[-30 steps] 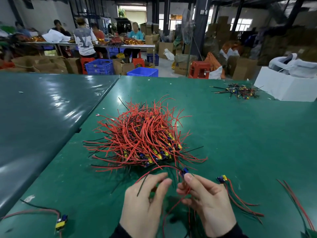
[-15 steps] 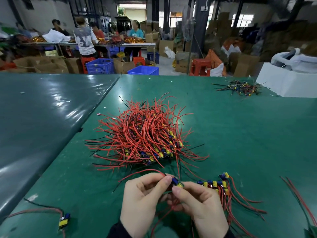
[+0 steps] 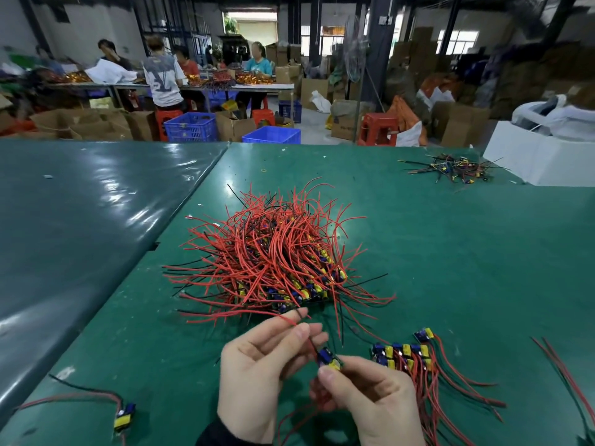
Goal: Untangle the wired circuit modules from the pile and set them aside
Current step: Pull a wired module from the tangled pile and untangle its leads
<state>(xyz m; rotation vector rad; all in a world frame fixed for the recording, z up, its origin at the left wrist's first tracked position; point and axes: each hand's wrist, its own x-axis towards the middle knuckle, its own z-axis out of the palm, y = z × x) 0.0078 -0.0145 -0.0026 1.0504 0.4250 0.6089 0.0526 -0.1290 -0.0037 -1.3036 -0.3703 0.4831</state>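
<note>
Wired circuit modules lie heaped in a pile [image 3: 273,255] on the green table [image 3: 450,252], roughly midway between its near and far edges and close to the seam on its left side where a darker, glossy table [image 3: 80,220] butts against it. Red and black leads splay out from the heap on every side, with small blue and yellow parts showing along its near fringe. One module [image 3: 328,362], blue and yellow on a small green board, is held just short of the near edge: the right hand [image 3: 370,400] pinches it between thumb and fingertips, while the left hand [image 3: 260,371] has its fingers curled round the red lead rising from it. Just right of the hands, a row of sorted modules [image 3: 405,354] sits with its leads trailing toward the near right corner. A few loose red wires [image 3: 566,378] lie further right, by the right edge. At the near left corner a single module [image 3: 125,416] rests with its wires running off to the left. A small scrap heap [image 3: 450,167] of mixed wires lies at the far right, beside a white box [image 3: 541,156] at the far right corner. Bare green surface stretches wide between the pile and the right edge, and a narrower strip runs between the pile and the far edge.
</note>
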